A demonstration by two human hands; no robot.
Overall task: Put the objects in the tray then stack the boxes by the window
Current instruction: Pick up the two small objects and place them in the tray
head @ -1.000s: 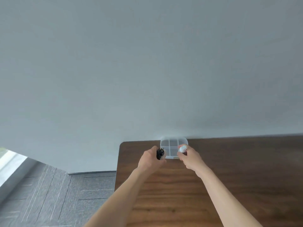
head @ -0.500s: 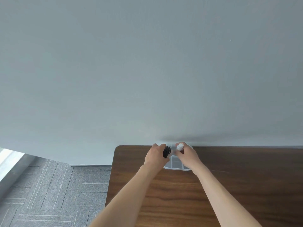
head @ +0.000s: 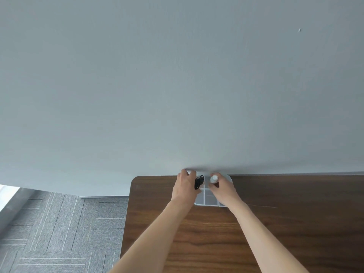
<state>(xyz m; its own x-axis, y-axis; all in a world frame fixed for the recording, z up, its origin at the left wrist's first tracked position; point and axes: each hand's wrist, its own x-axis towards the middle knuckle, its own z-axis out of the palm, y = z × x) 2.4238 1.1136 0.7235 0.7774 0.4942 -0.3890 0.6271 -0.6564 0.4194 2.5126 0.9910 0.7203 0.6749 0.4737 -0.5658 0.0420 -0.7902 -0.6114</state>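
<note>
A clear plastic tray (head: 208, 200) with divided compartments sits on the brown wooden table (head: 285, 223), at its far edge against the wall. My left hand (head: 184, 189) is closed on a small black object (head: 198, 182) above the tray's left side. My right hand (head: 222, 190) grips a small bottle with a white cap (head: 214, 178) over the tray's far right part. Both hands cover much of the tray, so its contents are hidden.
A plain grey wall (head: 177, 85) rises right behind the table. Grey carpet tiles (head: 59, 233) lie to the left of the table's rounded left corner, and a bright strip of window light (head: 7, 196) shows at the far left edge.
Both hands have moved forward over the tray with their objects. The view has tilted upward, so the table and tray appear lower in the frame.
</note>
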